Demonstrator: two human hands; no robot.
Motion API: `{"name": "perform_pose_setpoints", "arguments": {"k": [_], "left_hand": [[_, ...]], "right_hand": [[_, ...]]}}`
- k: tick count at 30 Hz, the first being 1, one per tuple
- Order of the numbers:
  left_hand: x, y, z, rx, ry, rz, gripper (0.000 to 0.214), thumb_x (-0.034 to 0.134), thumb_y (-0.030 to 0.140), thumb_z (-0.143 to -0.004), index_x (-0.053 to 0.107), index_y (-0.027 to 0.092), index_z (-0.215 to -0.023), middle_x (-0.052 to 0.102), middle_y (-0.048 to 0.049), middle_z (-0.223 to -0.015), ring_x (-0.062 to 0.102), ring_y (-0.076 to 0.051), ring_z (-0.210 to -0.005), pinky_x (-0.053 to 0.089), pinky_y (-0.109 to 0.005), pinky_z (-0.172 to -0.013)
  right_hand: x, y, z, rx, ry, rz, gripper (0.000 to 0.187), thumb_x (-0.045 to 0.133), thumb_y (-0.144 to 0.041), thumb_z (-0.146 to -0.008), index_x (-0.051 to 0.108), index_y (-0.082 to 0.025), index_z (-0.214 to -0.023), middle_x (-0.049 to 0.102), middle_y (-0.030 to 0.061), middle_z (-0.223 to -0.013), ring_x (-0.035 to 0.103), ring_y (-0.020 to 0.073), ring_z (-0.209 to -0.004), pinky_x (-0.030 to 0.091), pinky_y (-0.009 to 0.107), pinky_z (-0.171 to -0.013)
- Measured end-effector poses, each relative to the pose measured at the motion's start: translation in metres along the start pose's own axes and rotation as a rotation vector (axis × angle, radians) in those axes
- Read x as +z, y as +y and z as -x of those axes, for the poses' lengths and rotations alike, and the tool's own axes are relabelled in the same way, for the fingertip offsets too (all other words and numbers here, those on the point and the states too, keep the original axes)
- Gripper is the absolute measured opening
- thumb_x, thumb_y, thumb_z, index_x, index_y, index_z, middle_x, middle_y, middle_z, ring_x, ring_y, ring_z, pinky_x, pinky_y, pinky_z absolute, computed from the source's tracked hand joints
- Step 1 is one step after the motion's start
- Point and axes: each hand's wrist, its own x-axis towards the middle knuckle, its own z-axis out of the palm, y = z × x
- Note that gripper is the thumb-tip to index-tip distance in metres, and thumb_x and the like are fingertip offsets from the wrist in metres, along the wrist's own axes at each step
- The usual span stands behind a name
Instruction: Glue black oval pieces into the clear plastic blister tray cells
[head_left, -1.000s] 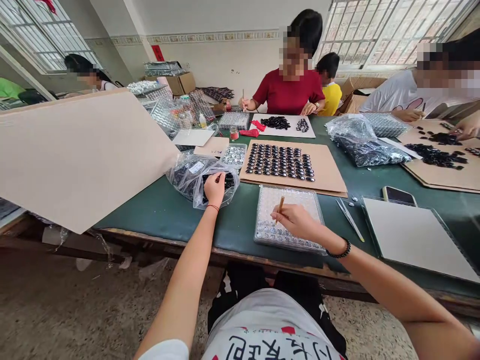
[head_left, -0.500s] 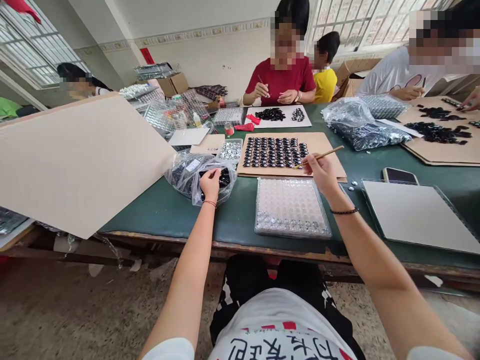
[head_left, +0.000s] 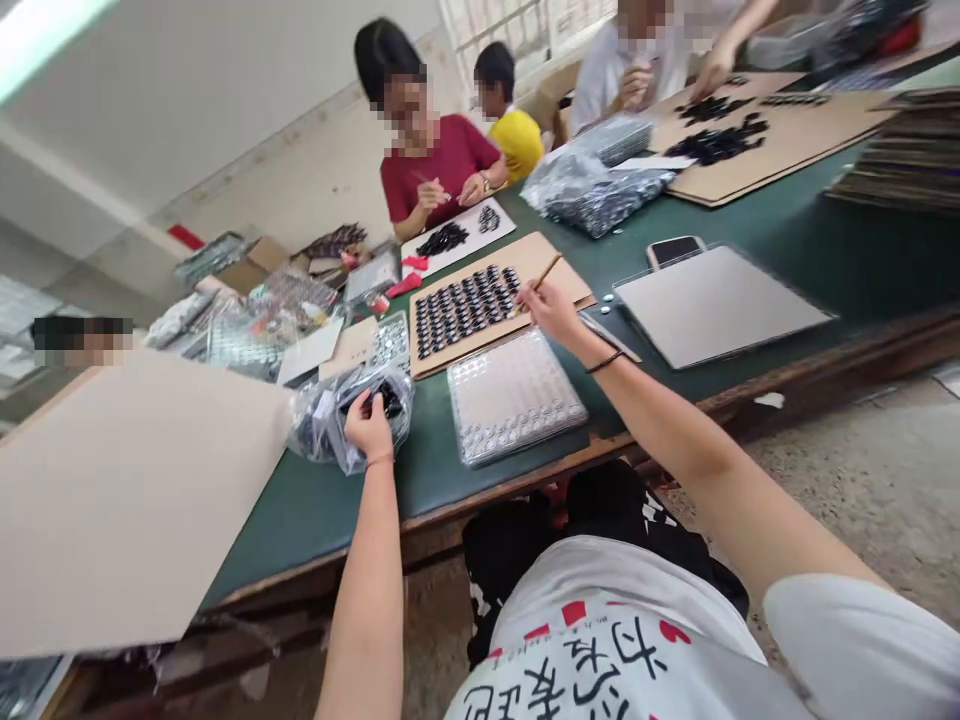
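At the mouth of a clear plastic bag (head_left: 319, 428), my left hand (head_left: 369, 428) has its fingers closed among glossy black pieces (head_left: 391, 400); whatever is pinched there is too small to make out. My right hand (head_left: 553, 312) grips a thin wooden-handled brush or stick (head_left: 553, 266), its lower end near the right side of rows of black oval pieces (head_left: 466, 308). Those rows lie on a brown cardboard sheet (head_left: 574, 265). Closer to me sits a clear plastic tray (head_left: 517, 390), with round silvery pieces along its near rows.
A small box of silvery pieces (head_left: 390, 342) stands beside the bag. A large cardboard sheet (head_left: 135, 500) juts in at left. To the right are a grey board (head_left: 724, 305) and a phone (head_left: 675, 251). Co-workers sit across the green table (head_left: 322, 515).
The view has turned right and tilted, so the table slants. My left hand stays at the bag and my right hand still holds the brush or stick over the cardboard.
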Motion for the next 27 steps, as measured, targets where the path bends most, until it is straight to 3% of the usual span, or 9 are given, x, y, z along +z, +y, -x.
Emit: {"name": "perform_pose_setpoints", "arguments": {"k": [15,27], "left_hand": [[-0.015,-0.008,0.01,0.008,0.058,-0.172,0.033,0.056,0.036,-0.068,0.065,0.014,-0.091,0.061,-0.005,-0.071,0.054,-0.016,-0.061,0.045,-0.032,-0.065],[-0.017,-0.005,0.013,-0.021,0.018,-0.152,0.033,0.055,0.038,-0.071,0.064,0.015,-0.092,0.062,-0.0071,-0.075,0.055,-0.018,-0.065,0.044,-0.031,-0.064]], "right_hand": [[0.01,-0.014,0.013,-0.083,-0.128,0.132,0.033,0.037,-0.036,-0.087,0.057,-0.014,-0.073,0.059,0.0046,-0.068,0.051,0.0131,-0.058,0.032,0.021,-0.051],[0.012,-0.019,0.014,-0.08,-0.163,0.139,0.037,0.037,-0.041,-0.086,0.059,-0.014,-0.074,0.059,0.0047,-0.067,0.051,0.0128,-0.056,0.033,0.021,-0.05]]}}
